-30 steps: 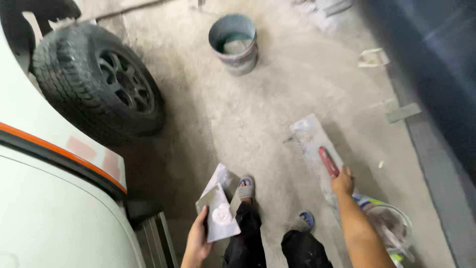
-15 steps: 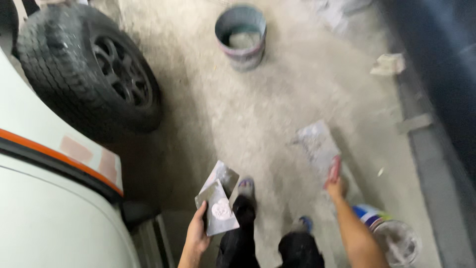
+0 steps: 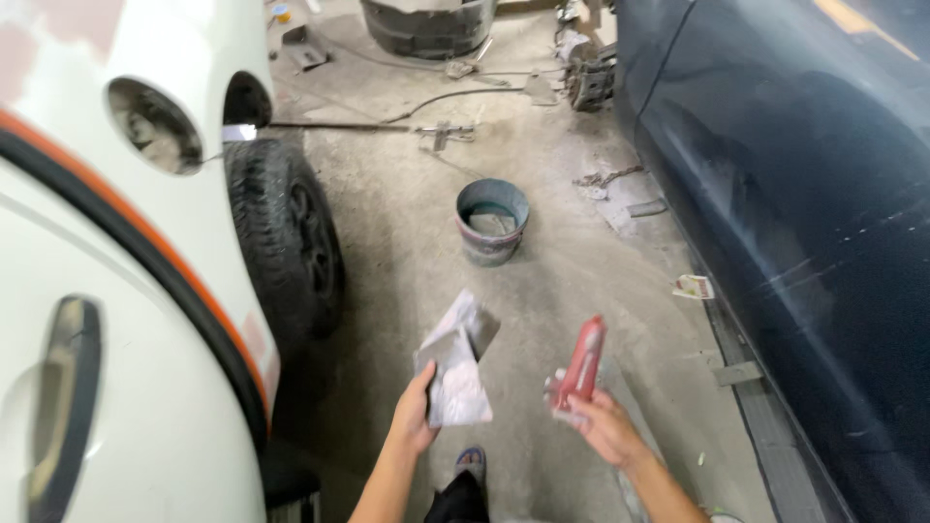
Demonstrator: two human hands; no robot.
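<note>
The left hand (image 3: 415, 418) is closed around the lower edge of a pair of flat metal putty blades (image 3: 455, 368), smeared with pale grey filler. The blades stand fanned out above the hand, their long sides running up and slightly to the right, away from the person. The right hand (image 3: 603, 428) grips a red-handled trowel (image 3: 581, 366) by its handle, fingers wrapped around the lower end. The handle's long axis runs nearly upright in the view, tilted a little to the right, its far end pointing away toward the floor ahead. Both tools are held near each other over the dusty concrete floor (image 3: 407, 232), between a white car with an orange stripe (image 3: 145, 320) on the left and a dark blue car (image 3: 804, 194) on the right. A grey bucket (image 3: 492, 221) stands on the floor farther ahead, beside the white car's tyre (image 3: 286, 242).
</note>
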